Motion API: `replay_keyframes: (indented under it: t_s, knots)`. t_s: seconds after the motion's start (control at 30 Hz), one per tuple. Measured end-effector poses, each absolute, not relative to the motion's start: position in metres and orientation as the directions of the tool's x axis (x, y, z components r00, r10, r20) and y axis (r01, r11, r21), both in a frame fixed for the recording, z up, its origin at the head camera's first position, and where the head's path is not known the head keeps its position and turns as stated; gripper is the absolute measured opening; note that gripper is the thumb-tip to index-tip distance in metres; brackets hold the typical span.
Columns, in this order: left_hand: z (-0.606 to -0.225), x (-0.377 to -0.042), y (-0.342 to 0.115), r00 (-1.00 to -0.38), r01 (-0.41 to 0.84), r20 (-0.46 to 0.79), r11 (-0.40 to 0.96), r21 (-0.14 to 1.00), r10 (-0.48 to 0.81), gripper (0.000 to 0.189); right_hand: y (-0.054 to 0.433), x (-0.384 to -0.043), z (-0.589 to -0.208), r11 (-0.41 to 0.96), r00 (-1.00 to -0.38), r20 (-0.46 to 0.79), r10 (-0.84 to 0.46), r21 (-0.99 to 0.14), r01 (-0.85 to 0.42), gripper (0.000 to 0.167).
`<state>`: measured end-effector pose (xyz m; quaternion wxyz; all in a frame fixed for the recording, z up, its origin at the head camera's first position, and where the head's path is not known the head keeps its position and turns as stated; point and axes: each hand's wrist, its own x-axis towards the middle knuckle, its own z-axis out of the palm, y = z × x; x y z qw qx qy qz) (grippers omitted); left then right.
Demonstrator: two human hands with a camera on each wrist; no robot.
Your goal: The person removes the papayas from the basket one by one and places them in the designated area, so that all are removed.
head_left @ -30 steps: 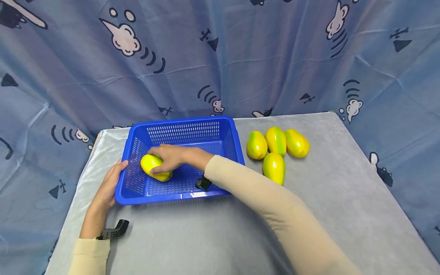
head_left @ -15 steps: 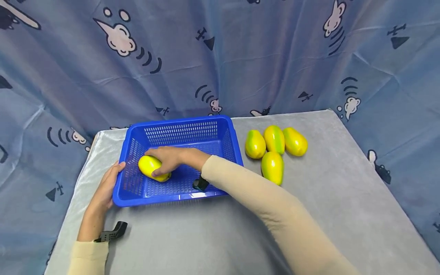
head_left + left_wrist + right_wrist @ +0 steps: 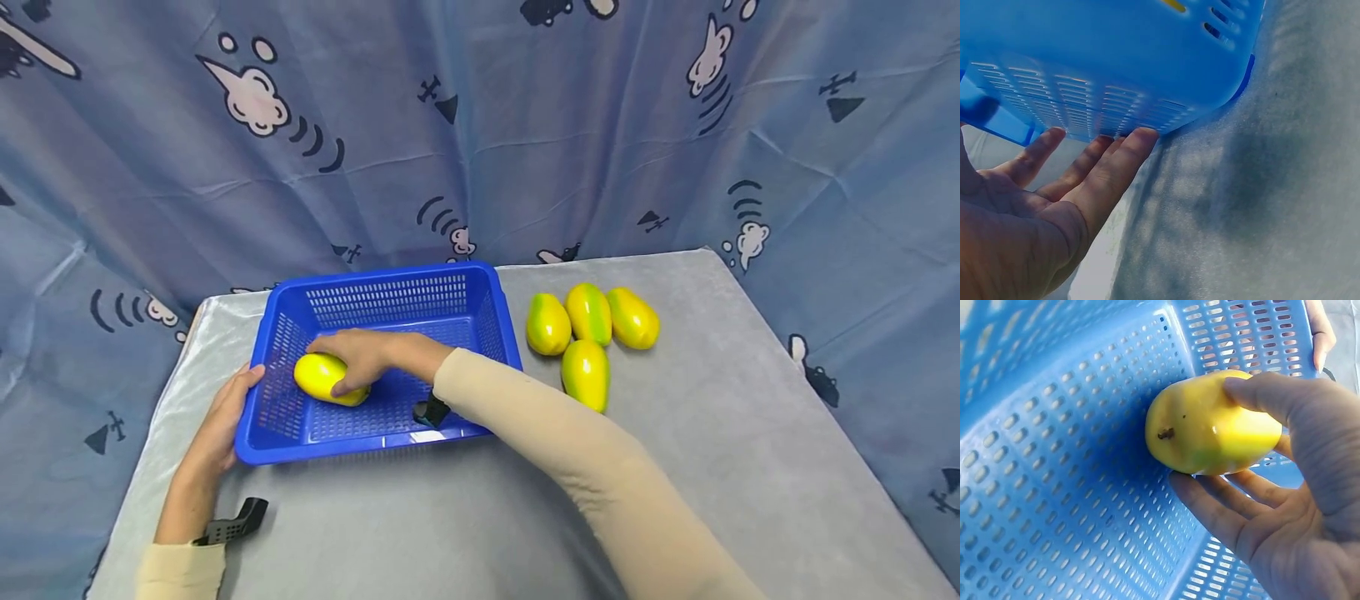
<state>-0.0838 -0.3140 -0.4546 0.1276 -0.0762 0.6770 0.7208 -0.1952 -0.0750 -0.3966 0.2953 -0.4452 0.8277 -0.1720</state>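
Note:
A blue plastic basket [image 3: 480,287] with slotted walls stands on the left part of the table. Inside it, toward the left end, is a yellow papaya [image 3: 317,375]. My right hand [image 3: 360,357] reaches in over the front rim and grips that papaya, thumb on one side and fingers on the other in the right wrist view. The papaya's dark stem scar faces the basket floor there. At the basket's left end, my left hand [image 3: 225,417] touches the outer wall with extended fingers [image 3: 1113,178], its fingertips right at the slots.
Several yellow-green papayas [image 3: 587,375] lie grouped on the grey cloth-covered table [image 3: 712,467], right of the basket. A patterned blue curtain [image 3: 375,108] hangs behind the table. The right sleeve [image 3: 570,450] crosses the basket's front right corner.
In the head view the scene has drifted slightly left and lower. Both hands, the basket and the gripped papaya keep nearly the same places relative to one another.

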Motion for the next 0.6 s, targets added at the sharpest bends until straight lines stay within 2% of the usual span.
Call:
replay_keyframes:
  t_s: [0.1, 0.2, 0.43, 0.6]
  knots:
    - [-0.455, -0.084, -0.314, -0.956, -0.287, -0.282, -0.056, 0.956, 0.08, 0.024, -0.071, -0.195, -0.395, 0.543, -0.434, -0.328, -0.839, -0.549, -0.635, 0.068]
    - [-0.455, -0.084, -0.314, -0.958, -0.28, -0.276, -0.053, 0.959, 0.074, 0.023, -0.066, -0.195, -0.393, 0.539, -0.451, -0.301, -0.84, -0.547, -0.64, 0.069]
    - [-0.455, -0.085, -0.314, -0.961, -0.265, -0.262, -0.013, 0.964, 0.089, 0.051, -0.054, -0.193, -0.389, 0.551, -0.481, -0.282, -0.83, -0.538, -0.637, 0.073]
    - [-0.456, -0.082, -0.313, -0.96, -0.272, -0.27, -0.017, 0.962, 0.079, 0.052, -0.047, -0.191, -0.387, 0.548, -0.483, -0.273, -0.832, -0.54, -0.638, 0.075]
